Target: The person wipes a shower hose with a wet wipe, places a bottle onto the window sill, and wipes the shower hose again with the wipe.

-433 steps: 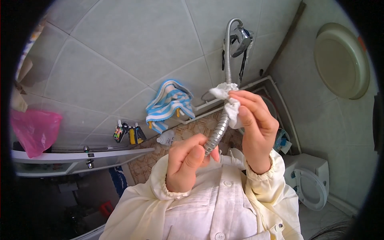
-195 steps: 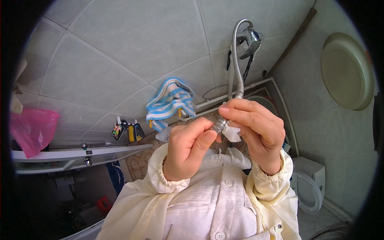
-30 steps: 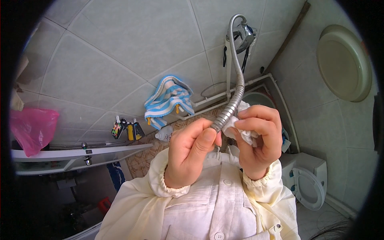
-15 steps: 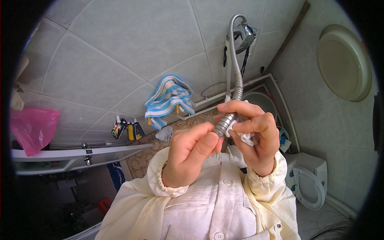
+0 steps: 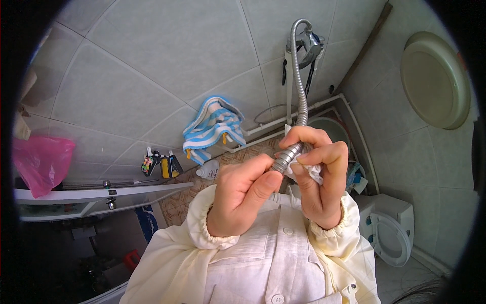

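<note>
Left hand [image 5: 239,195] pinches the metal hose [image 5: 287,156], which should flex, at its easily gripped near end; right hand [image 5: 324,197] curls seemingly soft cloth [image 5: 312,173] against it.

The left grip [image 5: 240,196] pinches; right grip [image 5: 324,197] curls.

The shower hose [image 5: 299,88] runs from the mixer tap [image 5: 310,49] on the wall [image 5: 152,50] to the left hand [image 5: 240,195]; the right hand [image 5: 326,195] and cloth [image 5: 315,173] are beside its end. Left are a towel [image 5: 215,129] and, farther, a plastic bag [image 5: 45,164]; right, a toilet [image 5: 392,238].
</note>
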Demonstrator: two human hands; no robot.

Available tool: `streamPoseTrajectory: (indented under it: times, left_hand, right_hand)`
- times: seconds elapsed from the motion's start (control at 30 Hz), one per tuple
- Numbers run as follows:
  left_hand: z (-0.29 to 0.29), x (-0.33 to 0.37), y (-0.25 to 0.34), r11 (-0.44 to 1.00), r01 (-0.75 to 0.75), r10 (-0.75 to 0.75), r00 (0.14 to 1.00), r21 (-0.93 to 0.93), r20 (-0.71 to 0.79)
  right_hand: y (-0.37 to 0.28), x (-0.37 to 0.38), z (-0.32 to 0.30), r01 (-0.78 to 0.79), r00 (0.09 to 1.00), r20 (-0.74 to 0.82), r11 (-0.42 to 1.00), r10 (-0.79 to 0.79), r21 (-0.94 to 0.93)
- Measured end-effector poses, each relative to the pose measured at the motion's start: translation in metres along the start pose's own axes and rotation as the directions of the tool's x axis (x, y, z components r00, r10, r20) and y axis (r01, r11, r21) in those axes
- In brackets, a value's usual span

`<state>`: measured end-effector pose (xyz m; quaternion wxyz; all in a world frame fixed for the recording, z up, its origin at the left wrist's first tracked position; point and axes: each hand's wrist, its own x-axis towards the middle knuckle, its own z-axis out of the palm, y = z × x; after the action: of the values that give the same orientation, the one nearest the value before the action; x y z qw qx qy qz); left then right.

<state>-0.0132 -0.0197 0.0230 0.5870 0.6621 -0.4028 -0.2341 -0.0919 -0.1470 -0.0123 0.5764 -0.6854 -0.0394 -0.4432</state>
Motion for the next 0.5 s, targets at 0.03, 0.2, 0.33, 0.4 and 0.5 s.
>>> streamPoseTrajectory:
  times: [0.03,0.2,0.33,0.4,0.5]
  left_hand:
    - [0.001,0.0,0.0,1.0,0.0,0.0,1.0,0.001,0.0]
    - [0.001,0.002,0.0,0.993,-0.063,0.064,0.998,0.097,-0.01]
    - [0.004,0.002,-0.006,0.978,-0.1,0.105,0.994,0.185,-0.015]
    - [0.01,0.002,-0.007,0.947,-0.198,0.206,0.979,0.252,-0.003]
    - [0.012,0.001,-0.006,0.975,-0.126,0.134,0.99,0.182,-0.031]
  right_hand:
    - [-0.001,-0.001,0.001,-0.053,0.998,-0.026,0.998,0.054,0.025]
    - [-0.004,0.008,-0.003,-0.005,1.0,0.014,0.997,0.006,-0.077]
    - [-0.007,0.01,-0.005,-0.014,0.998,0.05,0.986,0.023,-0.169]
    - [-0.01,0.01,-0.005,-0.064,0.995,0.059,0.985,0.074,-0.159]
    - [-0.01,0.011,-0.007,-0.207,0.978,0.042,0.978,0.206,0.026]
